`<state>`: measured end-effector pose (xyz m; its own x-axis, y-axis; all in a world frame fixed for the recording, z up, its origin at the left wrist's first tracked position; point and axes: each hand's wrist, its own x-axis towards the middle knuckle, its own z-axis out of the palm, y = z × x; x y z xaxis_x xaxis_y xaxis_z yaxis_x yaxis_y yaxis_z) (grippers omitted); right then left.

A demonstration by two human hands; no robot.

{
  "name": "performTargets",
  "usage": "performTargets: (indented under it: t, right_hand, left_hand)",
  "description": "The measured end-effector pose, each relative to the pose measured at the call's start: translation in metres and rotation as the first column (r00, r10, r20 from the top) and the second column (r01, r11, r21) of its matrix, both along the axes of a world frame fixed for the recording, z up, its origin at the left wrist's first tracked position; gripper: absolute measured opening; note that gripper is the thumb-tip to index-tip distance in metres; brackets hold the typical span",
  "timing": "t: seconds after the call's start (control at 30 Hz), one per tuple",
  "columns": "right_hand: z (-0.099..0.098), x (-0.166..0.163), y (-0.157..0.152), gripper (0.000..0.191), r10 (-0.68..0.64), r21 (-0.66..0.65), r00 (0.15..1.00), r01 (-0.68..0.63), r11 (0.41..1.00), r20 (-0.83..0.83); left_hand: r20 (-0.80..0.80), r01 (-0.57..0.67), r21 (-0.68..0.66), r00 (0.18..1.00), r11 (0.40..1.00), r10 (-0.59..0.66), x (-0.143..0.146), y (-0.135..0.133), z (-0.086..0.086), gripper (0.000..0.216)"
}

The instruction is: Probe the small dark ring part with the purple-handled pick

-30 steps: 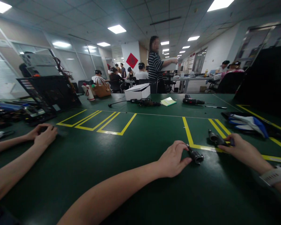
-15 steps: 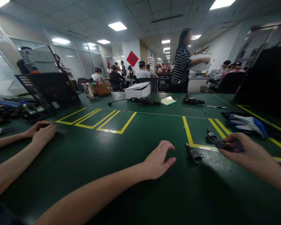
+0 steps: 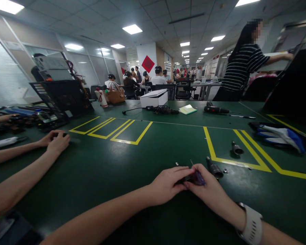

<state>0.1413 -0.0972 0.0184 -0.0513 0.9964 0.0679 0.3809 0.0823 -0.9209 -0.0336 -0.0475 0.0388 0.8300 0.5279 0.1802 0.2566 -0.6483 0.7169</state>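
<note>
My left hand (image 3: 165,183) and my right hand (image 3: 206,185) meet low in the middle of the view, above the green table. The fingers of my left hand close on a dark metal part (image 3: 188,178), mostly hidden, with a small bright tip showing above them. In my right hand lies a small screwdriver (image 3: 200,178) with a purple handle, its thin shaft pointing up. Just beyond my right hand a dark cylindrical metal part with a stem (image 3: 215,169) rests on the table. A similar metal part (image 3: 237,148) stands farther off, inside the yellow tape outline.
Small metal bits (image 3: 225,170) lie beside the nearer cylinder. Gloves (image 3: 283,136) are at the right, a power drill (image 3: 216,108) and a white box (image 3: 154,98) at the back. Another person's hands (image 3: 56,141) work at the left. A person in stripes (image 3: 241,68) stands behind the table.
My right hand has moved left from the farther metal part, bringing the dark part and screwdriver to my left hand, whose open fingers have closed. The striped person appears farther right.
</note>
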Motion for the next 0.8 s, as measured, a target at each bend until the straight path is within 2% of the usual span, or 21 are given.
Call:
performTargets:
  t: [0.1, 0.23, 0.3, 0.37, 0.43, 0.5, 0.63, 0.73, 0.8]
  right_hand:
    - [-0.005, 0.003, 0.000, 0.016, 0.051, -0.018, 0.998, -0.052, 0.998, -0.025]
    - [-0.003, 0.007, 0.000, 0.014, 0.085, -0.025, 0.996, -0.085, 0.996, -0.008]
    - [0.000, 0.008, 0.000, 0.013, 0.089, -0.026, 0.996, -0.088, 0.996, 0.016]
    - [0.003, 0.009, -0.001, 0.011, 0.080, -0.024, 0.996, -0.079, 0.997, 0.047]
    - [0.008, 0.011, -0.002, 0.008, 0.063, -0.014, 0.995, -0.062, 0.998, 0.080]
    - [0.016, 0.014, -0.003, 0.007, 0.045, 0.023, 0.995, -0.047, 0.999, 0.086]
    - [0.035, 0.035, 0.001, 0.008, -0.033, 0.149, 0.992, 0.015, 0.989, 0.118]
    - [0.039, 0.066, 0.010, 0.007, -0.137, 0.210, 0.937, 0.071, 0.975, 0.320]
    - [0.031, 0.093, 0.016, 0.011, -0.234, 0.203, 0.838, 0.151, 0.968, 0.494]
  left_hand:
    - [0.044, -0.068, -0.171, 0.996, 0.983, 0.077, -0.004, 0.007, -0.011, 0.045]
    - [0.143, -0.064, -0.418, 0.980, 0.906, 0.135, -0.005, 0.013, -0.021, 0.045]
    - [0.175, -0.039, -0.481, 0.975, 0.876, 0.139, -0.006, 0.013, -0.022, 0.045]
    - [0.174, -0.038, -0.490, 0.975, 0.871, 0.140, -0.006, 0.012, -0.021, 0.044]
    - [0.141, -0.074, -0.425, 0.979, 0.902, 0.146, -0.007, 0.011, -0.019, 0.043]
    - [0.093, -0.106, -0.295, 0.986, 0.950, 0.139, -0.008, 0.010, -0.017, 0.043]
    - [0.009, -0.065, -0.057, 0.998, 0.996, 0.065, -0.011, 0.009, -0.014, 0.046]
    - [-0.031, -0.008, 0.048, 0.999, 0.999, 0.010, -0.013, 0.006, -0.011, 0.045]
    - [-0.051, 0.029, 0.099, 0.998, 0.995, -0.024, -0.014, 0.003, -0.008, 0.043]
